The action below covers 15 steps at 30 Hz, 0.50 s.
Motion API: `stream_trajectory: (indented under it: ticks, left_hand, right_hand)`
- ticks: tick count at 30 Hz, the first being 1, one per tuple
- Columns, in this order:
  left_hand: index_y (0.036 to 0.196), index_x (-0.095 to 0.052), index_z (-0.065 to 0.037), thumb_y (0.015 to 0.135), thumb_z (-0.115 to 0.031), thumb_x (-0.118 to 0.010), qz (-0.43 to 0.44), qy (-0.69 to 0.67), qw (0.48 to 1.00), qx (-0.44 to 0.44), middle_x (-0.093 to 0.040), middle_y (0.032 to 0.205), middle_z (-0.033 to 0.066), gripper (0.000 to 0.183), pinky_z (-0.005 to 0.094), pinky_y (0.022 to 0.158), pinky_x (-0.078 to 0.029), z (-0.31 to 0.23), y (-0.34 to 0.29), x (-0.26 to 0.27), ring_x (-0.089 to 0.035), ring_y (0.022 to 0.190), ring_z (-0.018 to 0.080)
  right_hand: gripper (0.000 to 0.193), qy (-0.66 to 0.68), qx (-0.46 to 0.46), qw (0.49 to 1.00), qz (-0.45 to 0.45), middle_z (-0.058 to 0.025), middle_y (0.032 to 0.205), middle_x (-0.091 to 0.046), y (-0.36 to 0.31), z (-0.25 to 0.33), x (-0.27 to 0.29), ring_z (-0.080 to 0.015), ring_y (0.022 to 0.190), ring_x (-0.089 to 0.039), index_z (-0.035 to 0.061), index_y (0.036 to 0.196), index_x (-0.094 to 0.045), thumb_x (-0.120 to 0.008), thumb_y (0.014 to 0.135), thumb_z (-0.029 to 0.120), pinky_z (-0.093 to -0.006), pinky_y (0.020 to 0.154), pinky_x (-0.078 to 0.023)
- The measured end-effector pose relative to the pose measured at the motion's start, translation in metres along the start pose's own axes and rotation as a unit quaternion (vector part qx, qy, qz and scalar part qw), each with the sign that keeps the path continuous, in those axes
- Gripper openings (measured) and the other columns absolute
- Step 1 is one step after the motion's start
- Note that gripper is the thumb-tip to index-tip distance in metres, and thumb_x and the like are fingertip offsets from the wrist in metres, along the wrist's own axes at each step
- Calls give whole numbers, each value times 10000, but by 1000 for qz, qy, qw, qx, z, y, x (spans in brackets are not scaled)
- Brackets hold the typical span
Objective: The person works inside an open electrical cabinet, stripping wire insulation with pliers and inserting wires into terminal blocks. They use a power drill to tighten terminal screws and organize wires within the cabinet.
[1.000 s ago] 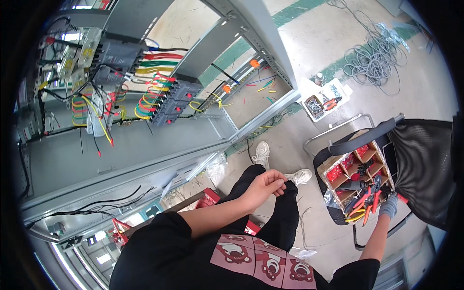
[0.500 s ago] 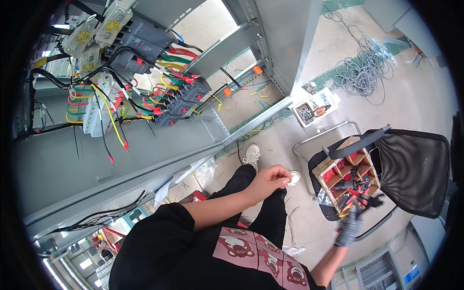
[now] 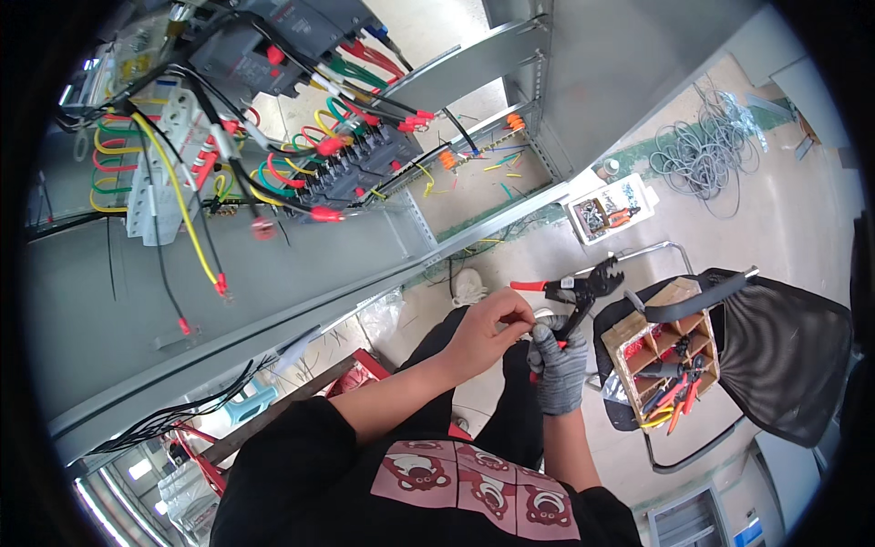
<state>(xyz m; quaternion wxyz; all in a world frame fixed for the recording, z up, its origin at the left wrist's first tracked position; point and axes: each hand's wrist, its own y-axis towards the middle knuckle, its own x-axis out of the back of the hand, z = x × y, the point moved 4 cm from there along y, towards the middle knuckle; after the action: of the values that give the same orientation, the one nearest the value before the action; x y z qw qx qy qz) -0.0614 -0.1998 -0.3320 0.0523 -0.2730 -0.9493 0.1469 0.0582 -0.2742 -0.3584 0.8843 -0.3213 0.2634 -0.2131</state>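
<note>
My bare left hand (image 3: 488, 335) is closed, thumb and fingertips pinched together in front of my body. Whatever lies in that pinch, if anything, is too small to make out. Close beside it, my right hand (image 3: 558, 369) in a grey glove is wrapped round a pair of crimping pliers (image 3: 592, 283). The pliers have a black head, pointing away to the upper right, and red handles spread apart; one handle sticks out toward the left above my left fingers. Fingers of the glove come near the left fingertips; I cannot tell whether they touch.
At left stands a grey metal cabinet (image 3: 273, 296) with breakers (image 3: 360, 169) and red-capped wires. A divided wooden box (image 3: 661, 351) of tools sits on a black mesh chair (image 3: 775, 351). Beyond are a white tray (image 3: 633, 219) and a heap of grey cable (image 3: 702, 159).
My right hand has brought the crimping pliers from the wooden box leftward to my left hand. The left hand stays pinched. The view has shifted, and the cabinet's wiring appears larger.
</note>
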Motion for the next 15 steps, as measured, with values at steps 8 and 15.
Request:
stream_trajectory:
  ticks: [8, 15]
  left_hand:
    - [928, -606, -23, 817, 15, -607, -137, 203, 969, -42, -586, 891, 67, 118, 293, 698, -462, 61, 74, 66, -564, 798, 170]
    - [959, -629, -88, 777, -51, -638, -188, 564, 760, -264, -628, 911, 69, 187, 385, 803, -445, 108, 200, 129, -553, 900, 266]
  right_hand:
    - [100, -49, 107, 993, 15, -10, 728, -640, 128, -41, -5, -17, 479, -460, 81, 871, -588, -639, 898, 163, -178, 421, -355]
    - [92, -16, 181, 983, 20, 11, 732, -609, 263, -73, -37, -45, 545, -489, 70, 935, -580, -640, 888, 122, -207, 490, -418]
